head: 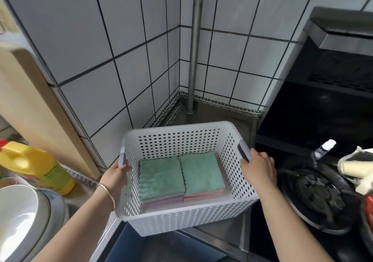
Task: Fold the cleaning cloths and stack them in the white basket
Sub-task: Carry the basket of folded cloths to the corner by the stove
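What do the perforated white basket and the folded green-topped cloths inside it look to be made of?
Perforated white basket: apparently moulded plastic, matte, with regular punched holes and smooth rounded rims. Folded green-topped cloths: soft napped fabric, likely microfibre, with a fuzzy surface and wavy edges; pink layers show beneath.

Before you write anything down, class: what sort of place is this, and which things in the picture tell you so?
Most likely a home kitchen. A gas burner sits on a black stove to the right, tiled walls meet at a corner, and stacked bowls and a yellow detergent bottle stand on the left.
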The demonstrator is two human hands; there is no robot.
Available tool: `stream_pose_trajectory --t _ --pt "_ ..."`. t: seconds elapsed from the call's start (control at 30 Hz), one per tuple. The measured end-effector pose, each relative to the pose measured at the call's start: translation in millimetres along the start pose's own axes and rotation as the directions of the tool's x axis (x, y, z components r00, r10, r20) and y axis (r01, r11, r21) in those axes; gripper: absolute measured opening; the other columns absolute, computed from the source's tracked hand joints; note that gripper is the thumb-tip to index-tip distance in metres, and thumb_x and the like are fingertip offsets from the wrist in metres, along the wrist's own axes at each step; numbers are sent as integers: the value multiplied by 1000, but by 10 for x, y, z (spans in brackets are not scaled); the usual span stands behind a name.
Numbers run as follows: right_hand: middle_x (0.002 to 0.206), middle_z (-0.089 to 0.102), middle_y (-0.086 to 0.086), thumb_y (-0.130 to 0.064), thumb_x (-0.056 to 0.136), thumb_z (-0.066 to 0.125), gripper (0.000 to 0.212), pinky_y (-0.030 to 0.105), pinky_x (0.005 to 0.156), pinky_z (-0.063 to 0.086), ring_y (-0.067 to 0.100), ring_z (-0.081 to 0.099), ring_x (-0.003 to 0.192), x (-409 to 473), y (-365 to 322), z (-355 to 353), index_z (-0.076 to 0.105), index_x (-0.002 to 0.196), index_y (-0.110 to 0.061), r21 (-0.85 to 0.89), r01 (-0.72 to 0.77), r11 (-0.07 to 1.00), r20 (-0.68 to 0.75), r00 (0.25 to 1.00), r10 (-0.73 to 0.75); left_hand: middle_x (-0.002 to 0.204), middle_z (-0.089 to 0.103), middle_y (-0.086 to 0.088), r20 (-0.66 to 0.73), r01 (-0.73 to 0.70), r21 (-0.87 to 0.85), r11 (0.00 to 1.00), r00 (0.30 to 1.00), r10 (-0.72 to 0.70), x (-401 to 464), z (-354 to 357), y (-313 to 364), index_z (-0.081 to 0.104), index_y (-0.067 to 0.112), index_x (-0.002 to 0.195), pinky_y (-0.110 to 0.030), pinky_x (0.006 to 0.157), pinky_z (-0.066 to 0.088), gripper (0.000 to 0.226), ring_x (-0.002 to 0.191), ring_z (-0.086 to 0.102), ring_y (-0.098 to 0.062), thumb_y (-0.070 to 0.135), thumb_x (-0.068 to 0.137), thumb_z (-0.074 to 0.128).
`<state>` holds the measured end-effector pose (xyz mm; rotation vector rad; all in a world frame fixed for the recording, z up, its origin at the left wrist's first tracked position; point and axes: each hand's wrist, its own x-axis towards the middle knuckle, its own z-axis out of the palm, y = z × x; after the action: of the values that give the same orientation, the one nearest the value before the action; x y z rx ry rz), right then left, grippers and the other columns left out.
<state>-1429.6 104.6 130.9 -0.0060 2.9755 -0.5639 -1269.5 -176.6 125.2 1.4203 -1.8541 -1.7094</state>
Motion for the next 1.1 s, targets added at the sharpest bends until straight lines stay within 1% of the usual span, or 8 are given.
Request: stream_pose_trajectory --t 0.1,0.2,0.4,0.5,0.57,0.7,0.97,1.1 --pt "156 12 6 -35 93 46 67 38 116 18 24 8 143 -147 -16 43 16 149 -17 -66 30 997 -99 994 -37 83 50 -10 -28 -12 -71 997 1000 10 -91 176 -45 47 5 131 -28 55 32 38 60 38 -15 9 93 46" --pt "158 -8 7 -31 93 47 71 40 119 5 24 -9 145 -312 -68 170 7 150 -20 41 34 999 -73 997 -31 75 47 -9 -69 7 -135 991 997 -17 -141 349 -114 49 2 125 -28 54 30 33 58 38 -17 9 93 44" --pt "154 -25 3 -23 94 49 85 29 110 28 24 3 145 -679 -346 346 -15 148 -11 428 -57 902 -9 998 67 94 52 -13 -125 10 -195 981 992 -35 -326 651 -104 46 4 125 -28 55 32 33 63 43 -21 7 93 41" --pt "153 -26 7 -14 95 47 85 21 114 0 19 -9 145 -820 -485 488 -22 143 -6 558 -68 827 93 995 19 107 52 -10 -78 54 -300 953 994 -81 -477 806 -55 37 9 136 -30 73 35 43 74 46 -25 7 93 40" --pt "154 -22 7 -6 94 45 82 25 117 -2 18 -8 145 -849 -492 562 -20 144 -6 594 -61 803 99 995 1 126 48 -12 15 179 -340 923 983 -185 -545 881 -22 30 14 141 -37 81 39 47 93 51 -32 12 95 40" --pt "157 10 8 2 90 40 79 38 107 37 29 37 133 -705 -363 423 -9 149 -17 642 -108 759 87 994 68 147 32 -8 266 410 -358 839 906 -329 -683 969 -20 30 23 138 -72 83 40 42 130 33 -43 27 98 41" --pt "143 43 4 -1 91 37 75 41 90 48 33 57 109 -303 -215 140 1 150 -31 608 -150 780 186 982 44 144 33 -14 416 465 -357 810 855 -308 -811 1222 -12 27 5 139 -51 65 53 58 121 42 -51 38 95 44" --pt "127 56 2 -3 89 39 75 44 85 53 27 62 91 -135 -185 124 7 148 -39 604 -133 786 196 981 16 102 47 -12 445 466 -402 788 852 -276 -779 1326 -43 31 1 134 -45 53 56 56 101 56 -47 37 94 47"
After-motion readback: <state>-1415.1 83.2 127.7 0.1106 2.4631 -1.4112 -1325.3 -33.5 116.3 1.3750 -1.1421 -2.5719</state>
